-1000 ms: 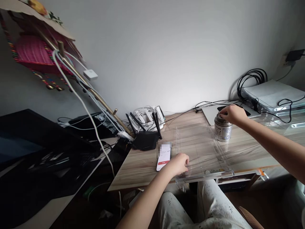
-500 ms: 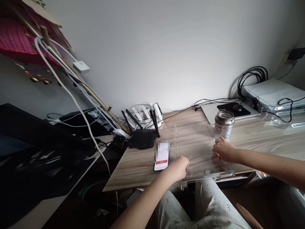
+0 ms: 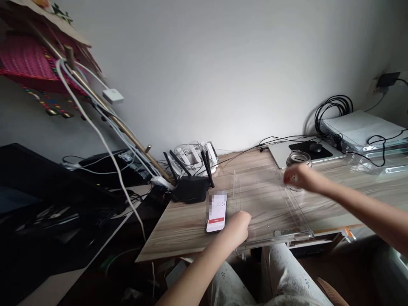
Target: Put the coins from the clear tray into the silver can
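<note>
A clear plastic tray lies on the wood-grain desk. My left hand rests closed at the tray's near left part; its fingertips are hidden, so what it holds, if anything, does not show. My right hand is raised in front of the metal-lidded jar, closed and blurred, with its fingertips unclear. Small items lie at the tray's near right edge. A phone with a lit screen lies left of the tray.
Behind the phone stands a black router with antennas. A mouse sits on a black pad at the back. White cables hang from a slanted pole on the left. Clear stacked trays are at the right.
My right hand has risen from the tray's right side and now covers part of the jar. My left hand stays about where it was. The view has shifted slightly.
</note>
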`<state>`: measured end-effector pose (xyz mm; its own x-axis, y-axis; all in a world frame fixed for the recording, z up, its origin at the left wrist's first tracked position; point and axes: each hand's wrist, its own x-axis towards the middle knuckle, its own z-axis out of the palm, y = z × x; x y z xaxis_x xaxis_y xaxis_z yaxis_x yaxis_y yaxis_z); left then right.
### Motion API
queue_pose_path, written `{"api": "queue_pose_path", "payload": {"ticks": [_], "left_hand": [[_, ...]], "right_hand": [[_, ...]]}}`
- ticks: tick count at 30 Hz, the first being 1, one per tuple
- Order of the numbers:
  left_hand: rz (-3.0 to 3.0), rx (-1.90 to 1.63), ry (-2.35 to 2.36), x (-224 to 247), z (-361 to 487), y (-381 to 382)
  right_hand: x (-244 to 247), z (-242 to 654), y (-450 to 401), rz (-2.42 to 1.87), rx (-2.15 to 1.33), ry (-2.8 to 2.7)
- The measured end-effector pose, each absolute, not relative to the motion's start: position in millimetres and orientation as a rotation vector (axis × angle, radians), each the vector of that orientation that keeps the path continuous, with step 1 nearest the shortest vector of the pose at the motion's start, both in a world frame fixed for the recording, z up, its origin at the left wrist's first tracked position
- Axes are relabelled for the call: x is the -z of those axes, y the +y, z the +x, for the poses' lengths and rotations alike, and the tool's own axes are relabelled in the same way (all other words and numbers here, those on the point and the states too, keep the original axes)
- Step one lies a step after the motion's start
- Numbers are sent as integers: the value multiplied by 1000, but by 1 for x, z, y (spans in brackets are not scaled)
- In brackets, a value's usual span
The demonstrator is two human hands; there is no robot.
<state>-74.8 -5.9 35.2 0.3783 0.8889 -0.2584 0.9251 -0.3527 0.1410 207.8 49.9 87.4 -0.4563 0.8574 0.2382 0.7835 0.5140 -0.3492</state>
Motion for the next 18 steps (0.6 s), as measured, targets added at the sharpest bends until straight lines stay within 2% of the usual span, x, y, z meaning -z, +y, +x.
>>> {"api": "queue_pose_path", "payload": {"ticks": [4,7,9,12,15,18], "left_hand": [[2239,-361,1538,-26,-72,6],[1758,-798,1400,-27,-58,14],[1374,-957,1262,-32,-44,17],[986,-1118,1038,-44,-20,21],[788,-1204,874,-57,7,23],[723,-1279,721,-69,30,22]], "right_hand": [[-122,256,97,-1625,-27,-1953],[-116,273,117,-1785,-24,-2030],[-110,269,114,-1796,20,-2057],[-108,242,86,-1598,122,-1994],[-109,202,44,-1306,-31,-2128],[-105,175,13,-1195,-133,-2215]]}}
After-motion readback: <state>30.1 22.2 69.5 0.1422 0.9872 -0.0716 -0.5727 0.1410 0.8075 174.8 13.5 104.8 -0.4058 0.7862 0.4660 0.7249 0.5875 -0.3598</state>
